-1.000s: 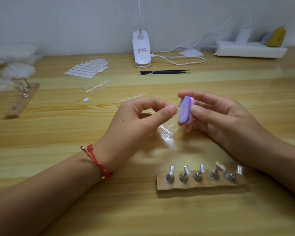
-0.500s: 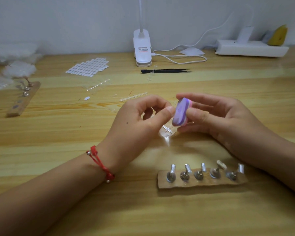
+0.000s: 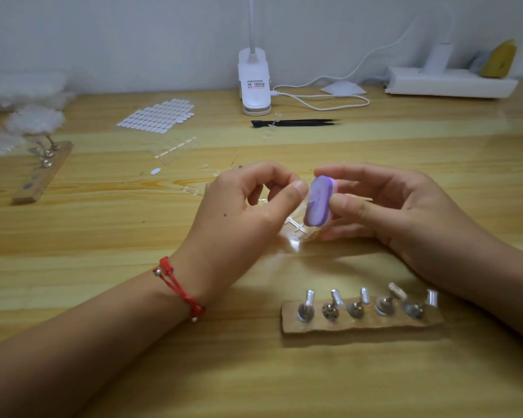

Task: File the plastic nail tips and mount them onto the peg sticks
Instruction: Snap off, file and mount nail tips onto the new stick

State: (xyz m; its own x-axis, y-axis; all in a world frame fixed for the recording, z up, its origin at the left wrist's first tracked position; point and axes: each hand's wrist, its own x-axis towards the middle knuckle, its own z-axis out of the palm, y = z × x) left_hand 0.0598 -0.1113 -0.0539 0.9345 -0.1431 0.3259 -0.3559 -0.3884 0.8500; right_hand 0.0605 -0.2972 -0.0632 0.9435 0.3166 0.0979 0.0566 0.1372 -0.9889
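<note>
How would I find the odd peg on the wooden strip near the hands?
Look on the table for the wooden strip lying on the near side of the right hand. Along its row of five, count to the fourth peg from the left. Its tip is cream and cloudy, while its neighbours carry clear ones.

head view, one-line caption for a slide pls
Right hand holds purple oval filing block against clear plastic nail tip pinched by left hand, near wooden peg strip.

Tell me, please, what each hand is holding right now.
Left hand: closed, pinching what looks like a clear nail tip.
Right hand: closed, gripping the purple filing block.
</note>
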